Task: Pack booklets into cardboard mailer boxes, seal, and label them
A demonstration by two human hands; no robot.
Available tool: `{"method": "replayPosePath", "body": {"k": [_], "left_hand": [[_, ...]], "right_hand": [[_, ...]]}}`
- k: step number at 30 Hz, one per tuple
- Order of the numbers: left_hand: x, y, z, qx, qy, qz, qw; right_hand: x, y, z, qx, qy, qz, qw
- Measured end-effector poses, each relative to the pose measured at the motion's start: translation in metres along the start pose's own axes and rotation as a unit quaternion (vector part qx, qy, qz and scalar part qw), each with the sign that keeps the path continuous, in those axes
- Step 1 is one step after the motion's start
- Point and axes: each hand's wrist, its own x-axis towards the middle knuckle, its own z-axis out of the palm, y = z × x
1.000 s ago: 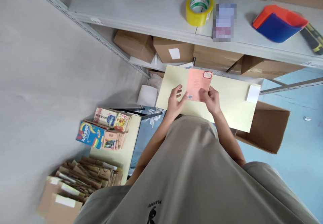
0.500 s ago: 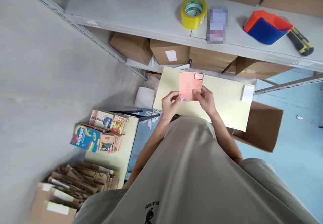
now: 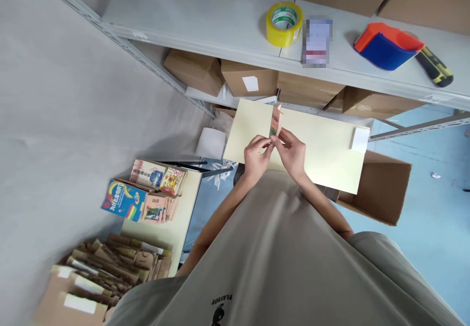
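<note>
A thin pink book [image 3: 275, 120] is held above the pale yellow table [image 3: 330, 154], turned nearly edge-on, with its covers slightly apart at the top. My left hand [image 3: 257, 157] pinches its lower edge from the left. From the right, my right hand [image 3: 292, 152] grips the same lower part, thumb and fingers close to the left fingertips. Part of the book is hidden by the fingers.
Above the table, a grey shelf [image 3: 205, 17] bears yellow tape [image 3: 270, 34], a blurred phone-like thing [image 3: 317, 42], a red-blue tape dispenser [image 3: 385, 49] and a cutter [image 3: 435, 66]. Children's books [image 3: 125, 201] lie on a left side table. An open carton [image 3: 385, 184] stands right.
The pink book has turned from showing its flat back cover with barcode to nearly edge-on. My hands have come closer together at its lower edge.
</note>
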Motion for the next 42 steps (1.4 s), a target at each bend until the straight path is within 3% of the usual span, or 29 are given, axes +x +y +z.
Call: {"method": "replayPosePath", "body": {"k": [4,8,12,14,24,30,33,36,39,42], "left_hand": [[0.000,-0.002,-0.008,-0.011,-0.027,0.018,0.999],[0.012,-0.012,-0.036,-0.034,0.024,-0.045,0.998],[0.021,-0.029,-0.050,-0.197,-0.104,-0.179,0.958],[0.019,-0.033,-0.048,-0.233,-0.124,-0.203,0.943],[0.007,-0.023,-0.029,-0.187,-0.039,-0.174,0.966],[0.012,-0.025,-0.027,-0.193,0.029,-0.186,0.963],[0.011,-0.024,-0.023,-0.168,0.038,-0.159,0.972],[0.002,-0.021,-0.011,-0.103,0.021,-0.082,0.991],[-0.009,-0.019,-0.001,0.012,0.014,0.035,0.999],[-0.010,-0.018,-0.004,0.088,-0.003,0.114,0.990]], "right_hand": [[0.005,0.003,-0.011,-0.019,-0.005,-0.001,1.000],[0.013,0.007,-0.028,0.011,-0.035,0.005,0.999],[0.019,0.007,-0.036,0.081,-0.084,0.022,0.993],[0.020,0.006,-0.037,0.096,-0.095,0.019,0.991],[0.027,0.016,-0.042,0.066,-0.098,-0.005,0.993],[0.020,0.018,-0.050,0.029,0.029,-0.063,0.997],[0.008,0.014,-0.041,0.012,0.012,-0.062,0.998],[0.000,0.012,-0.021,0.002,-0.027,-0.049,0.998],[-0.001,0.011,-0.006,-0.009,0.000,-0.049,0.999],[0.006,0.008,-0.009,-0.018,0.034,-0.063,0.997]]}}
